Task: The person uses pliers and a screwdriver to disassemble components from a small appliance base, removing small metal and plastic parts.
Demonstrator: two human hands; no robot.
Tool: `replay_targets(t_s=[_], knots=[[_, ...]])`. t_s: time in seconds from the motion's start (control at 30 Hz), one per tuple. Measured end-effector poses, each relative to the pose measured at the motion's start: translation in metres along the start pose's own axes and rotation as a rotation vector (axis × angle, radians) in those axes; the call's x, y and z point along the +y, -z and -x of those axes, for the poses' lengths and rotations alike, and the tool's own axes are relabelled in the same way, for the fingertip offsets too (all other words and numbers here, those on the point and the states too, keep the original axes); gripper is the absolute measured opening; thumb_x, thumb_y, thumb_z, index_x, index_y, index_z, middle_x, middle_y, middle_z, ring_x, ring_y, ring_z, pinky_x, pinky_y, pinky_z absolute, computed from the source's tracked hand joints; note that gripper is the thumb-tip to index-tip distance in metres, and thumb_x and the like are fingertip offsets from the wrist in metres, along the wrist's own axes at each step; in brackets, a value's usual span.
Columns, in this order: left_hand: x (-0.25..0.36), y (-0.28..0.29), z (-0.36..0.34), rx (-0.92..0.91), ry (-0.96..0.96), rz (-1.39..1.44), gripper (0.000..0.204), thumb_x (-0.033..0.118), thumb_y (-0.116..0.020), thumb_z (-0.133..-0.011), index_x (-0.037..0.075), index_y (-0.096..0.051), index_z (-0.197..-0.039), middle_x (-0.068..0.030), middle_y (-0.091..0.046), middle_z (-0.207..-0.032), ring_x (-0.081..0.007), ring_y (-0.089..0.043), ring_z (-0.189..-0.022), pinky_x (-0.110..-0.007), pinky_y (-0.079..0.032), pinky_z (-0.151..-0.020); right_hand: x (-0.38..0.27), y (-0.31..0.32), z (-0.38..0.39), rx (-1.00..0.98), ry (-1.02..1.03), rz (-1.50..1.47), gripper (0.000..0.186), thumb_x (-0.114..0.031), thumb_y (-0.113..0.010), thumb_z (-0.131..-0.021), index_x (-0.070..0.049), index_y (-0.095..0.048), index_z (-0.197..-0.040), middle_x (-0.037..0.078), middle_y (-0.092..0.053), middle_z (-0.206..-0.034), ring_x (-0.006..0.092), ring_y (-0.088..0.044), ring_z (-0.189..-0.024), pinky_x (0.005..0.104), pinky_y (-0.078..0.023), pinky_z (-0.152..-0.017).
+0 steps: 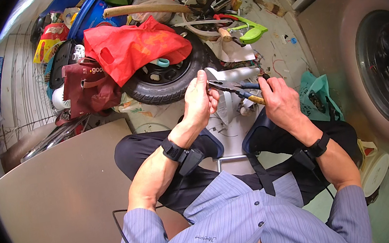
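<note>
My right hand point(280, 100) is closed round the blue and yellow handles of a pair of pliers point(227, 86). The jaws point left, up to the fingertips of my left hand point(197, 102). Its thumb stands up and the other fingers are curled in; what they pinch at the jaw tips, if anything, is too small to make out. Just beyond the pliers lies a white, tube-like piece point(240, 74). Both hands are above the floor between my bent knees.
Ahead lies a black tyre point(159, 94) under a red bag point(135, 45). A lime-green-handled tool point(252, 33) rests among wires and wooden handles. A front-loading washing machine point(350, 52) stands right, beside a teal plastic bag point(316, 98). A maroon bag point(89, 88) is left, near a smooth panel point(61, 188).
</note>
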State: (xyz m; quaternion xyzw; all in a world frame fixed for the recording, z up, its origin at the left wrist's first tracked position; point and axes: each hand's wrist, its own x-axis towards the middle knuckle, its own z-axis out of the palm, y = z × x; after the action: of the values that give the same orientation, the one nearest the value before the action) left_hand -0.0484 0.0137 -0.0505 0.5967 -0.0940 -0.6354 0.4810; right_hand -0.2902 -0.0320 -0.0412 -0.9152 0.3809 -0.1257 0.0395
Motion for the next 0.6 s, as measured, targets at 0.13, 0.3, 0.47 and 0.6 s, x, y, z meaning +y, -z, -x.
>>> replay_targets(t_s=[0.13,0.3,0.47,0.6], knots=[[0.002,0.005,-0.001,-0.024,0.007,-0.075,0.046,0.054,-0.048,-0.102,0.010,-0.050,-0.095,-0.0026,-0.055,-0.061,-0.0074,-0.042,-0.041,-0.022,-0.029,-0.035,-0.001,0.004,-0.001,-0.042,-0.018,-0.010,0.041,-0.002,-0.063,-0.078,-0.001,-0.061,-0.119,0.008,-0.058,-0.089,0.0258,-0.060,-0.085,0.0363,-0.053,-0.062],[0.000,0.001,-0.003,-0.034,0.014,-0.087,0.040,0.049,-0.050,-0.103,0.011,-0.049,-0.087,0.0001,-0.048,-0.053,-0.0084,-0.034,-0.035,-0.023,-0.024,-0.033,0.000,0.012,-0.003,-0.098,0.068,0.042,0.027,-0.005,-0.061,-0.079,-0.001,-0.060,-0.105,0.008,-0.056,-0.083,0.0261,-0.060,-0.081,0.0413,-0.050,-0.063],[-0.003,0.002,-0.012,-0.029,-0.006,-0.194,0.038,0.044,-0.056,-0.102,0.010,-0.051,-0.084,0.0013,-0.048,-0.056,-0.0071,-0.037,-0.041,-0.024,-0.028,-0.038,0.008,-0.004,0.010,-0.167,-0.012,-0.166,0.016,-0.003,-0.061,-0.078,-0.002,-0.055,-0.094,0.015,-0.056,-0.083,0.0339,-0.060,-0.077,0.0474,-0.049,-0.065],[-0.015,0.008,-0.023,0.052,-0.349,-0.640,0.044,0.043,-0.059,-0.100,0.007,-0.053,-0.077,0.0019,-0.049,-0.061,-0.0063,-0.043,-0.055,-0.026,-0.035,-0.049,0.009,-0.015,0.021,-0.215,-0.111,-0.372,0.020,-0.002,-0.063,-0.076,0.001,-0.053,-0.094,0.022,-0.057,-0.085,0.0424,-0.060,-0.076,0.0513,-0.050,-0.068]])
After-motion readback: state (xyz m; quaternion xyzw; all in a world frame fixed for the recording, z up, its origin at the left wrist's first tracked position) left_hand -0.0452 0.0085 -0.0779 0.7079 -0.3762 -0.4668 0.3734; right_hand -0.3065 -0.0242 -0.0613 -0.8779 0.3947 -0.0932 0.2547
